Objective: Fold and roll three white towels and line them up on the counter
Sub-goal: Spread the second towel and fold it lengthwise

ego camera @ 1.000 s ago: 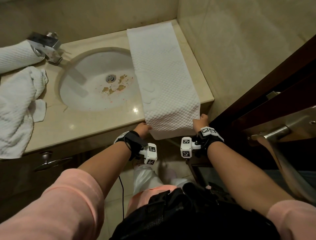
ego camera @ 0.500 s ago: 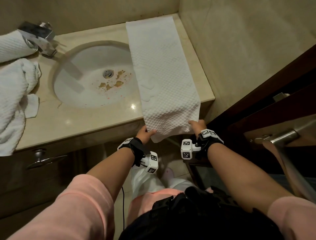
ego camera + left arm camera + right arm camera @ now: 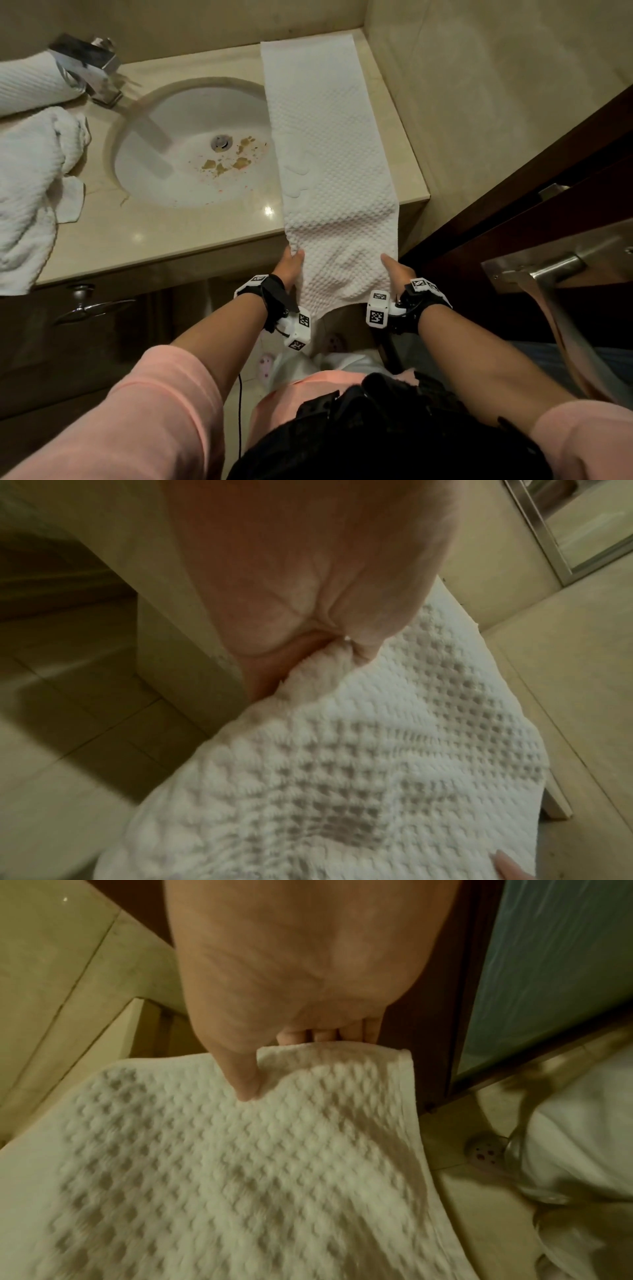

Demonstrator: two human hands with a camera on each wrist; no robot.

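**Folded towel, near end held at counter edge**

Item: folded towel (image 3: 329, 144), white waffle weave, a long strip from 12 o'clock on the counter (image 3: 164, 236) to 6, near end draped over the front edge.
Left hand (image 3: 291, 265): thumb and fingers pinch the near-left edge.
Right hand (image 3: 397, 272): thumb on top, fingers (image 3: 322, 1035) beneath, apparently together, pinching the near-right corner.
Sink (image 3: 171, 144): at 9 o'clock of the strip.
Rolled towel (image 3: 30, 87) and crumpled towel (image 3: 24, 192): far left, at 9–10 o'clock.
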